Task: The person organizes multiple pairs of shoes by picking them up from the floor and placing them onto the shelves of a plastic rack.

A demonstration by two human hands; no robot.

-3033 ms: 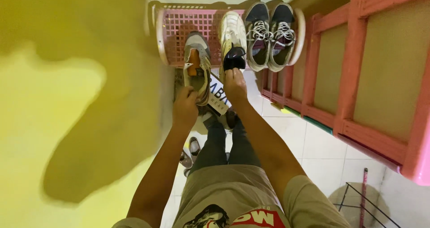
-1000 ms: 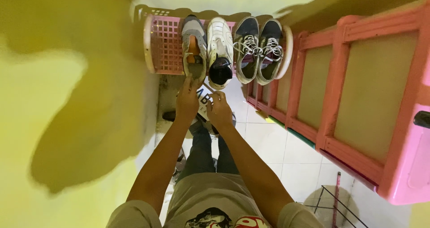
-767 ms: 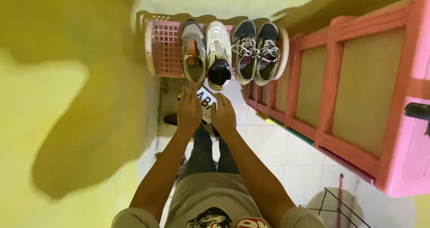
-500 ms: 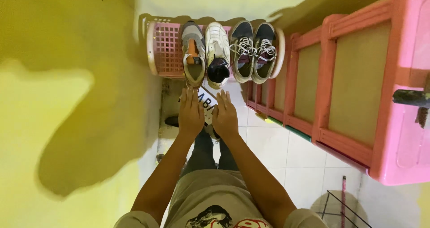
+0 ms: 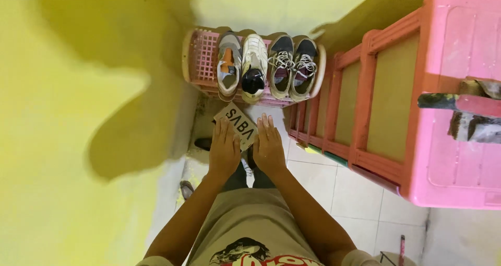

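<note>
Evidently the shelving looks done: the pink shoe rack [image 5: 201, 62] just ahead of the fingertips carries four shoes in a row, from the grey-and-orange sneaker [image 5: 228, 65] and white sneaker [image 5: 253, 66] to the dark laced pair [image 5: 293, 62]. The left hand [image 5: 223, 150] hangs flat, fingers spread, holding nothing; the white sneaker sits just beyond it. The right hand [image 5: 268, 146] is likewise flat and empty, near a lettered shoebox lid [image 5: 237, 124] between both hands. A pink drawer cabinet [image 5: 417, 104] stands right.

Yellow wall [image 5: 78, 140], white tiled floor [image 5: 360, 193], pink plastic drawer cabinet [image 5: 417, 114] at right.
</note>
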